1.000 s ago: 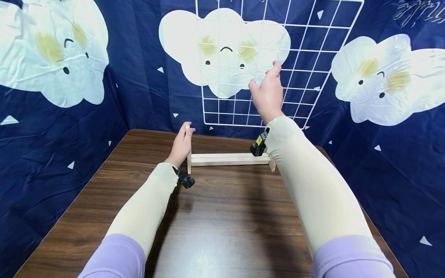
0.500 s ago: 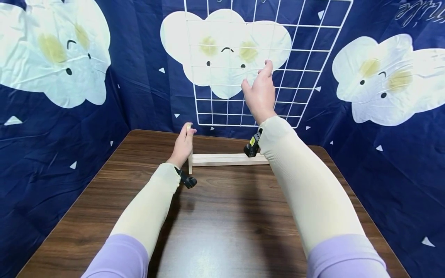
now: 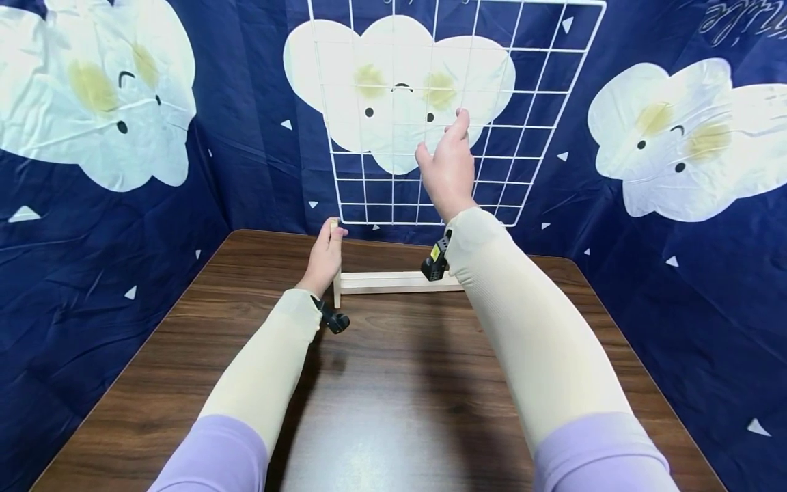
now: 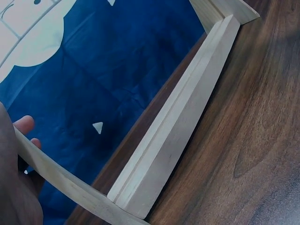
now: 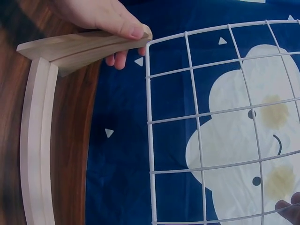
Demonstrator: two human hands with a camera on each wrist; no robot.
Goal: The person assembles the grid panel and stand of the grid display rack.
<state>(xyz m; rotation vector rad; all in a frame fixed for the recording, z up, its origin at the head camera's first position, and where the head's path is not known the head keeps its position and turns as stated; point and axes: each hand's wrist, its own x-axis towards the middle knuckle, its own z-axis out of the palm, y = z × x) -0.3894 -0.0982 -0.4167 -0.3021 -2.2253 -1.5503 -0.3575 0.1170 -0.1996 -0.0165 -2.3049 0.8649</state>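
My left hand (image 3: 321, 258) grips the left upright (image 3: 337, 292) of a pale wooden stand, thumb and fingers on either side of it. A grooved crossbar (image 3: 393, 282) runs right from that upright, low over the table. In the left wrist view the far upright (image 4: 229, 10) shows at the crossbar's other end; in the head view my right arm covers it. My right hand (image 3: 451, 174) holds a white wire grid panel (image 3: 393, 223) up above the stand; some of its fingers are hidden. The panel's lower left corner (image 5: 149, 43) appears close beside the left upright's top; contact cannot be told.
The brown wooden table (image 3: 369, 383) extends under the stand and toward me. A dark blue curtain (image 3: 246, 171) with white clouds hangs behind and on both sides. Small black cameras (image 3: 435, 263) are strapped to both wrists.
My right hand has carried the wire grid panel leftward, bringing its lower left corner near the left upright. The left hand and the stand have stayed nearly in place.
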